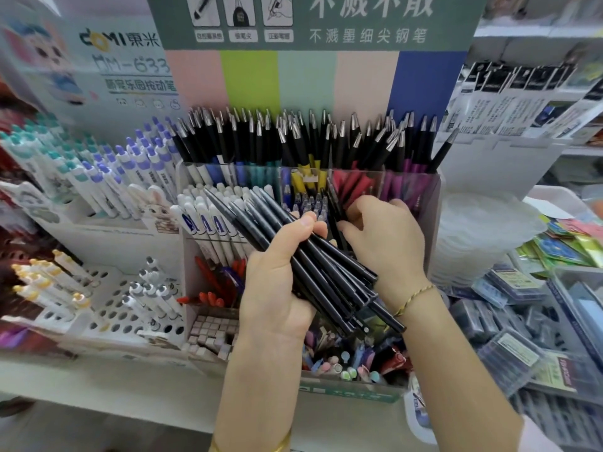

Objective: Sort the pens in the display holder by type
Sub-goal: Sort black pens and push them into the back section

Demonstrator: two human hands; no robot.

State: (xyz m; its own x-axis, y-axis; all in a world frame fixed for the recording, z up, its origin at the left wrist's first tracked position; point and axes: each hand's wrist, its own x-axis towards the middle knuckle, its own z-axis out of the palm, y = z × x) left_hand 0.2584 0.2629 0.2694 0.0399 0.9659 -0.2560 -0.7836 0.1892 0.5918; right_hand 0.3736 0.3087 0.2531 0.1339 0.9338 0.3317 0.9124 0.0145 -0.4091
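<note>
Stationery shop shelving all around, packed racks on both sides, and dead centre the clear acrylic display holder (434, 197) with its tiers of compartments. The left hand (277, 282) is clamped round a fat bundle of black pens (326, 272), held slantwise just in front of the holder's middle tier. The right hand (388, 243) is in at that tier, fingers curled and thumb pinching some stray black pens (334, 207) that stand between the blue-capped pens (310, 203) and the red barrels — whether it is one pen or several, I can't say.

Progress? Roughly mid-job, I'd judge. The back row (310, 138) already looks grouped by barrel colour, and the white pens (208, 223) on the left sit together. Still to do: the strays need clearing from that middle tier, and the whole bundle has no home yet. Lower down, the red pens (212, 288) lie crossed and untidy — that tier looks untouched.
</note>
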